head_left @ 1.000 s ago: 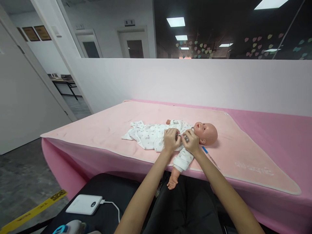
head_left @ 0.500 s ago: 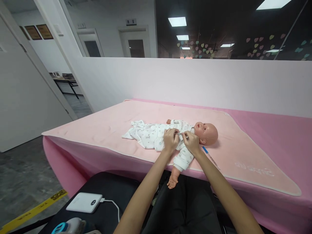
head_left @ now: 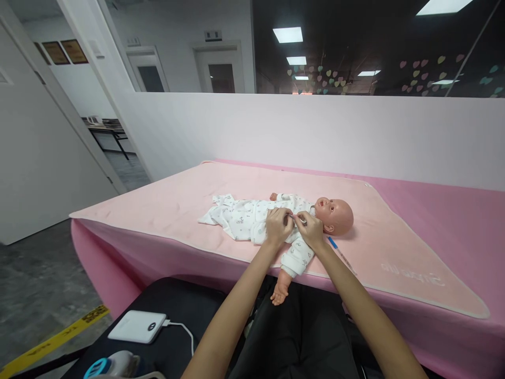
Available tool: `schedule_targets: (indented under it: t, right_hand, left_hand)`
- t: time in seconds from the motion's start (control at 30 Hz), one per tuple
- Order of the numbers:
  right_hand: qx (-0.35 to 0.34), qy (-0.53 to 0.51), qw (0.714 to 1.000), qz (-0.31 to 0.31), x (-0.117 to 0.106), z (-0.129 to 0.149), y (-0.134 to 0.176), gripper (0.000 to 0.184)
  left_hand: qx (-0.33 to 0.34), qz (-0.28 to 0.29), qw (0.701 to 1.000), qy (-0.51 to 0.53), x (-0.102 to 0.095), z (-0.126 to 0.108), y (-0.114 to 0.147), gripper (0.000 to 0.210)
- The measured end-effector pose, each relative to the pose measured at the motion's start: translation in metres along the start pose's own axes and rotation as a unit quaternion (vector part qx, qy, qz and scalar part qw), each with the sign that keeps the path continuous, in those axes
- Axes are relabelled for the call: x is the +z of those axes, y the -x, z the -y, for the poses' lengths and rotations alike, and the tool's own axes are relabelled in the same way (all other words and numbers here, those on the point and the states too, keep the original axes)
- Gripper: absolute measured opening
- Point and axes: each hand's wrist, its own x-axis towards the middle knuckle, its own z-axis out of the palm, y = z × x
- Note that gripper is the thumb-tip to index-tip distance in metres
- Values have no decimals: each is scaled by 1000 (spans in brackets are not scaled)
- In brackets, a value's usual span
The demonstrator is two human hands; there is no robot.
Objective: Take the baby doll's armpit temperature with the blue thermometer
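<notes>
The white romper on the doll, laid on the pink blanket, is pinched at its chest by the left hand and right hand, fingers closed on cloth.

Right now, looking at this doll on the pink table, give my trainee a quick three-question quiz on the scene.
1. True or false: the baby doll lies face down on the blanket.
2. Multiple choice: both hands meet at the doll's A) feet B) chest near the collar C) head.
3. Fill in: the doll's near arm hangs over the table's ____ edge.

Key
1. False: it lies face up, in a white printed romper.
2. B: the left hand and right hand pinch the fabric there.
3. Front: the arm hangs toward the person.
</notes>
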Motion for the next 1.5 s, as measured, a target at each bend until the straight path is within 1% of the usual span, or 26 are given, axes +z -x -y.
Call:
schedule_targets:
  t: [0.13, 0.2, 0.3, 0.4, 0.53, 0.67, 0.77, 0.9, 1.1, 1.3, 1.37, 1.5]
  right_hand:
    - [-3, 5, 1000, 2, 1, 0, 1, 17]
    - [-16, 16, 1000, 7, 2, -1, 2, 15]
    - [-45, 33, 998, 14, 3, -2, 2, 17]
    - [-61, 48, 997, 7, 2, -1, 1, 21]
    - [-45, 60, 997, -9, 1, 1, 0, 28]
    - [-33, 56, 998, -10, 2, 1, 0, 29]
    - [-26, 48, 998, 0, 2, 0, 0, 28]
    - [-27, 50, 998, 10, 1, 0, 1, 23]
    - [-43, 28, 999, -19, 0, 0, 0, 24]
    - [-63, 32, 997, -40, 0, 0, 1, 20]
    - [-68, 34, 996, -39, 0, 0, 1, 20]
    - [-69, 40, 996, -36, 1, -1, 2, 21]
  left_hand:
    - [-7, 12, 1000, 4, -1, -1, 0, 12]
    - [-13, 18, 1000, 6, -1, -2, -1, 13]
    - [-23, 21, 999, 11, -1, -3, -1, 15]
    - [-23, 25, 999, 17, -2, -2, -1, 15]
    - [1, 54, 999, 3, -4, -2, -1, 16]
    - [13, 73, 997, -35, -3, -2, -1, 13]
    - [11, 65, 996, -51, 0, -2, -1, 12]
    - [11, 54, 997, -48, 1, -2, -1, 11]
    - [-4, 25, 999, -32, 1, -2, 0, 12]
    - [-10, 12, 999, -41, 0, -4, -1, 16]
    - [-6, 26, 999, -46, -4, -3, -1, 13]
    - [36, 96, 993, -55, -19, 5, 1, 8]
